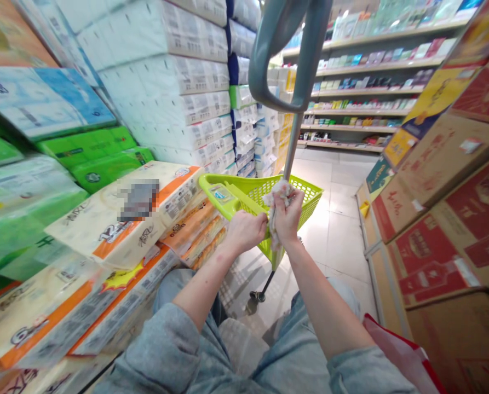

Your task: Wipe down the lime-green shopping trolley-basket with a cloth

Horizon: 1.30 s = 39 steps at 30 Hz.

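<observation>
A lime-green rolling shopping basket (pixel 310 192) stands in front of me between my knees. Its grey pull handle (pixel 260 74) rises on a metal pole toward the top of the view. My left hand (pixel 246 232) is closed on the basket's near edge, its thumb side toward the other hand. A crumpled, whitish cloth (pixel 283 190) with pale markings is bunched in my right hand (pixel 288 216). That hand presses the cloth against the near corner of the basket, and part of the cloth hangs below the fingers. The fingertips of my left hand are hidden.
Stacked tissue packs (pixel 141 213) crowd the left side, with taller white packs (pixel 203 74) behind. Printed cardboard cartons (pixel 425 246) line the right. A tiled floor (pixel 343 213) leads to stocked shelves (pixel 363 85) at the back. A red-edged bag (pixel 408 355) is at lower right.
</observation>
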Motion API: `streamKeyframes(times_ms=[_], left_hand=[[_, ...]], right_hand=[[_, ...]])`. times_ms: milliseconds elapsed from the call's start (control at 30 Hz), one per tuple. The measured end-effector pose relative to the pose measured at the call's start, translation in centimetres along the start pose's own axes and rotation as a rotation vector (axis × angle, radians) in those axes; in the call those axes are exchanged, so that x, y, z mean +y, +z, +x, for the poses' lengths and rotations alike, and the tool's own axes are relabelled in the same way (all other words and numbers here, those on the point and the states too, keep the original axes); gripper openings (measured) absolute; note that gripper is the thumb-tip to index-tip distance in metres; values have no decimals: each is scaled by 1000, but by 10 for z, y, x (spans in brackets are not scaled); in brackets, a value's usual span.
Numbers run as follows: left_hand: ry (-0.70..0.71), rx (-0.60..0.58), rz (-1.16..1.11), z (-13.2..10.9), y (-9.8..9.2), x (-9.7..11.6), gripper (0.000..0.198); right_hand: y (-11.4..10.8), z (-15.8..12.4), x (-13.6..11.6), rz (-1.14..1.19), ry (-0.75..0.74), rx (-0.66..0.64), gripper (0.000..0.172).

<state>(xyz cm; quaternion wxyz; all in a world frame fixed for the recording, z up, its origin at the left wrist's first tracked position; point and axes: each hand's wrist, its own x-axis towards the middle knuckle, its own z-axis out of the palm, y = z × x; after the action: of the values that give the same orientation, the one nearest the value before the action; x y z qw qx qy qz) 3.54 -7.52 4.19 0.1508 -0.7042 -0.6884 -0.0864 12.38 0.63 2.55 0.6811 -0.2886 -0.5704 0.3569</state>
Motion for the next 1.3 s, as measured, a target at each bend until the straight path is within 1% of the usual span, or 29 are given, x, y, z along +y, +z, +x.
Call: streamKeyframes(times_ms=[100, 167, 233, 300, 400, 467, 533, 633, 733, 833, 900, 967, 1067, 1133, 1200, 1300], left_hand=[[7, 9, -8, -1, 1, 1, 36], [-2, 4, -12, -2, 1, 1, 37], [-8, -18, -23, -3, -1, -2, 38], [18, -41, -51, -3, -6, -8, 38], [93, -47, -89, -1, -13, -20, 37], [97, -58, -81, 0, -15, -26, 42], [59, -88, -55, 1, -14, -27, 47], [10, -112, -30, 0, -12, -23, 49], [14, -121, -34, -1, -12, -16, 50], [-4, -130, -43, -2, -12, -11, 54], [-41, -94, -47, -4, -9, -9, 53], [-79, 3, -63, -8, -5, -7, 49], [-120, 184, -137, -15, 3, -5, 44], [-139, 259, -184, -19, 7, -4, 42], [-146, 289, -199, -19, 10, -3, 41], [-140, 282, -203, -18, 10, -2, 40]], right_hand=[[1, 17, -9, 64, -26, -49, 38], [-3, 20, -5, 84, -21, -120, 42], [-9, 16, 5, 109, 25, -245, 49], [-15, 9, 17, 137, 82, -354, 58], [-18, 0, 26, 156, 119, -423, 64], [-17, 1, 24, 162, 112, -452, 65], [-13, 8, 13, 183, 99, -443, 62], [-3, 32, -16, 247, 74, -354, 55], [5, 61, -48, 263, -17, -302, 51], [9, 75, -64, 227, -142, -231, 43], [9, 72, -62, 161, -206, -170, 37], [6, 63, -51, 70, -249, -128, 34], [0, 47, -31, -56, -286, -130, 33], [-4, 42, -24, -96, -292, -150, 32], [-6, 47, -27, -87, -297, -188, 32], [-4, 66, -47, -11, -301, -246, 33]])
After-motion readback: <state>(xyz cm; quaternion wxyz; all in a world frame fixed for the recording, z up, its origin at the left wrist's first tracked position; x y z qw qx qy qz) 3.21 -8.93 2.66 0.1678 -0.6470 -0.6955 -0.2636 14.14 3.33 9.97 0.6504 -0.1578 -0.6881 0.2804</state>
